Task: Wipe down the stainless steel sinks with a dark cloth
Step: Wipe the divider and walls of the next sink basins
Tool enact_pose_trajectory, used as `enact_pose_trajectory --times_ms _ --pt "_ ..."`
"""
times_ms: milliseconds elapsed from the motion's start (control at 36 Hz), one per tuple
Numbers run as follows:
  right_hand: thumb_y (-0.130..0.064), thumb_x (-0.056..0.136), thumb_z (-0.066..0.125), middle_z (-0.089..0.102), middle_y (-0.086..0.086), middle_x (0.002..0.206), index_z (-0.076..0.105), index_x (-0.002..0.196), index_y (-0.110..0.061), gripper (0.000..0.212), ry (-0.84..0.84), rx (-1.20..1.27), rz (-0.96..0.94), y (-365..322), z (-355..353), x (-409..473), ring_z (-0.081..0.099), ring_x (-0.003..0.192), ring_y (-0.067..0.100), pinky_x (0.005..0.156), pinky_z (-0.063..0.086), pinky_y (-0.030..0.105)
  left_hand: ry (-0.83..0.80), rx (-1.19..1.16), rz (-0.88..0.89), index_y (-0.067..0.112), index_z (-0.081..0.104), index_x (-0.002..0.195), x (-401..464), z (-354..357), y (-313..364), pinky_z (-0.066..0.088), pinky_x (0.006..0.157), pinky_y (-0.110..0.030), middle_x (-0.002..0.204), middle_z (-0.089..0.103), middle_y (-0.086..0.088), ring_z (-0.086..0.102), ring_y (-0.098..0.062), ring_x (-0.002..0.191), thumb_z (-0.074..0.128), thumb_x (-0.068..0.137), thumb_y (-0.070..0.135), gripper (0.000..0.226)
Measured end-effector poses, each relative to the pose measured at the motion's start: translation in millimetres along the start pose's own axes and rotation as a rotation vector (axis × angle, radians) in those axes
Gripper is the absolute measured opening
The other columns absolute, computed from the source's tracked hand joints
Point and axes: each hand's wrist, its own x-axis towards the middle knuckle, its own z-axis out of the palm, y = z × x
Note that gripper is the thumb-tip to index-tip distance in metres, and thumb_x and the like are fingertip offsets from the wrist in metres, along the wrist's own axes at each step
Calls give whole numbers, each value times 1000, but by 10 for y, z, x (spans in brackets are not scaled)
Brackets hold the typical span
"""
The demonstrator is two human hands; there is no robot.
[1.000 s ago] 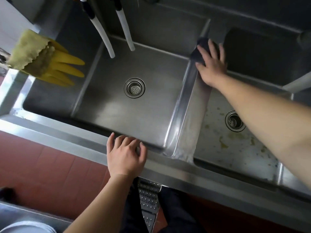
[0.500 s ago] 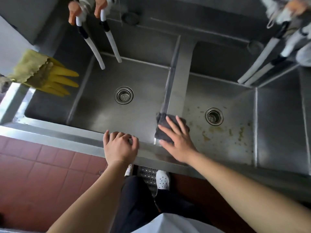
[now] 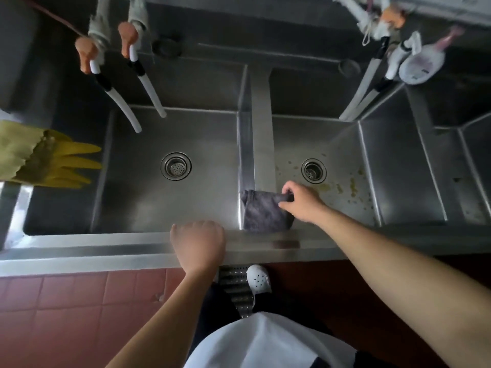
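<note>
A dark grey cloth (image 3: 263, 215) lies draped over the near end of the steel divider (image 3: 261, 134) between two stainless steel sinks. My right hand (image 3: 301, 204) pinches the cloth's far right corner. The left sink (image 3: 138, 197) has a round drain (image 3: 176, 166) and looks clean. The right sink (image 3: 342, 144) has its own drain (image 3: 313, 170) and yellowish stains on its floor around it. My left hand (image 3: 198, 244) rests curled on the front rim (image 3: 79, 248), holding nothing.
Yellow rubber gloves (image 3: 55, 163) hang over the left edge. White hoses (image 3: 125, 107) dangle from taps above the left sink, more hoses (image 3: 364, 99) at the right. A third basin (image 3: 457, 160) lies far right. Red floor tiles (image 3: 66, 309) and my white shoe (image 3: 259, 278) show below.
My right hand drew the cloth along the divider from the far end to the near end, then shifted from pressing flat on it to pinching its corner. The left hand stayed on the rim.
</note>
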Motion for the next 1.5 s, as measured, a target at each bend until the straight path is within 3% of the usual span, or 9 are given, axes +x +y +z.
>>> enact_pose_trajectory --times_ms 83,167,333,556,806,972,1194,1333,1500 --pt "-29 87 67 60 -4 81 48 89 -29 19 -33 -5 -2 17 -54 -87 56 75 20 62 45 32 -6 -134 60 38 71 102 -20 -76 -63 7 120 -42 111 70 15 56 -17 114 42 89 46 33" --pt "-35 91 66 62 -4 105 54 111 -24 26 -184 -49 -2 45 -148 -183 62 93 23 81 51 37 -78 -277 -17 35 66 117 52 -205 -30 5 120 -39 122 66 7 54 -18 119 51 90 35 31" --pt "-30 95 62 65 8 109 55 109 -21 18 -412 -83 24 411 -361 -303 64 99 31 85 51 42 -226 -731 -18 20 55 134 348 -456 507 48 99 -36 131 54 -6 59 -22 116 54 91 11 44" --pt "-17 94 64 59 3 128 49 136 -20 44 -94 522 226 1446 -661 -60 60 111 21 95 50 36 -212 -522 221 16 42 147 863 -307 1504 31 113 -34 151 40 -10 39 -29 138 58 94 22 56" --pt "-13 95 61 58 5 135 41 148 -21 58 -114 758 352 2248 -626 880 59 116 25 99 49 41 -62 88 304 24 1 159 1322 195 2120 -2 125 -44 167 -8 -3 -12 -23 153 37 97 50 76" --pt "0 95 55 59 7 132 42 148 -21 58 -162 982 431 2234 -316 1767 61 105 25 84 50 35 43 195 308 26 4 159 1326 307 2119 -3 124 -49 167 0 0 -6 -21 154 24 94 65 78" --pt "-8 96 57 64 2 126 41 148 -32 59 -243 1289 288 1362 -243 3034 64 110 23 93 54 42 69 137 268 27 17 158 1300 278 2183 13 121 -54 166 15 1 4 -21 154 36 92 54 74" --pt "-26 92 65 33 11 158 23 156 -24 77 -35 706 120 1052 72 3376 40 140 31 113 37 46 88 114 270 23 25 157 1314 255 2193 20 119 -55 164 20 -2 10 -24 153 41 89 48 74" --pt "-33 100 45 0 4 167 10 159 -25 69 28 4 -258 859 532 3642 3 153 31 118 16 52 126 77 295 22 30 155 1341 284 2166 25 116 -57 163 24 -3 16 -26 152 48 84 43 77"
